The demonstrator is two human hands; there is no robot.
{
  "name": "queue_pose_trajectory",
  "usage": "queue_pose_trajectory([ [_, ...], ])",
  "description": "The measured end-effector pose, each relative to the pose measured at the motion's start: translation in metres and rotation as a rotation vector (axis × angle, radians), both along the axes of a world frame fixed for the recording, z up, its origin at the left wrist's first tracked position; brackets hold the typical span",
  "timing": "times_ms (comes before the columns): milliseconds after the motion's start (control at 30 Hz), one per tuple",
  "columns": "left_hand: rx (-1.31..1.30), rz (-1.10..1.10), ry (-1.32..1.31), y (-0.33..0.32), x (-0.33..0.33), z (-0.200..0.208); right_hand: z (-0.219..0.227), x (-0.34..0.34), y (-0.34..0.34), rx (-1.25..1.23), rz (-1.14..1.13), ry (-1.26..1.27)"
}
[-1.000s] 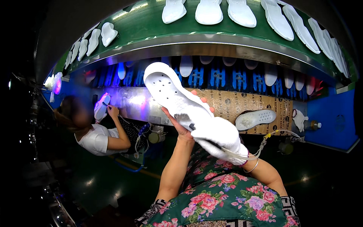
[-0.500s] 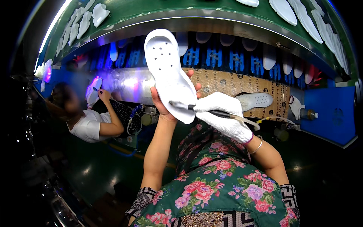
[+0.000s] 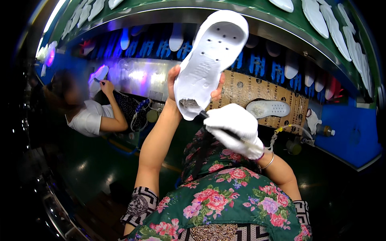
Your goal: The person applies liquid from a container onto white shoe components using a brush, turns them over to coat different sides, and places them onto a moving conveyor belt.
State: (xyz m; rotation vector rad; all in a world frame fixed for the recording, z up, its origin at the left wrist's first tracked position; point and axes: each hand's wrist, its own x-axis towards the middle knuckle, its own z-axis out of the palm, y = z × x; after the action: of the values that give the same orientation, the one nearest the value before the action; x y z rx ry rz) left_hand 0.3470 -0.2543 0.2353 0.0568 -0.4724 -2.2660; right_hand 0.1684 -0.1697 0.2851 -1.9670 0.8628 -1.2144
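Observation:
My bare left hand (image 3: 173, 82) grips a white moulded shoe sole (image 3: 205, 68) from behind, its fingers wrapped round both side edges. The sole is held up at a slant, with several small holes in its wide far part. Over its narrow near end lie the dark, splayed bristles of a brush (image 3: 190, 104). My right hand (image 3: 233, 128), in a white knitted glove, is closed round the brush's dark handle; a pale tube trails from the hand's side. A second white sole (image 3: 277, 108) with holes lies to the right of my right hand.
That second sole lies on printed brown cardboard (image 3: 233, 90) over the bench. Blue racks (image 3: 257, 66) hold more soles behind it, under a green shelf (image 3: 161, 10) carrying white pieces. At left, another person (image 3: 94, 114) holds a brush to a sole. A bottle (image 3: 325, 130) stands at right.
My left hand has raised the sole and tilted its far end to the right. The brush's bristles now spread across the near end. My gloved hand stays low beside it.

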Motion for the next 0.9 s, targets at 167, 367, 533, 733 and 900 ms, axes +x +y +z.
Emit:
queue_pose_trajectory([
  [167,-0.017,-0.021,0.001,-0.004,0.002,0.002,0.005,0.001,0.01,0.4,0.158,-0.198],
  [367,0.078,-0.055,0.073,-0.008,0.006,-0.001,0.003,0.003,-0.002,0.092,-0.019,-0.006],
  [533,0.024,-0.092,0.056,-0.016,0.012,0.001,0.006,0.008,0.003,0.101,0.143,-0.03],
  [733,-0.02,-0.087,-0.084,-0.022,0.019,0.0,0.003,0.008,-0.007,0.221,0.041,-0.054],
  [900,0.078,-0.031,-0.062,-0.018,0.022,-0.006,0.001,0.01,-0.004,0.452,-0.024,-0.207],
])
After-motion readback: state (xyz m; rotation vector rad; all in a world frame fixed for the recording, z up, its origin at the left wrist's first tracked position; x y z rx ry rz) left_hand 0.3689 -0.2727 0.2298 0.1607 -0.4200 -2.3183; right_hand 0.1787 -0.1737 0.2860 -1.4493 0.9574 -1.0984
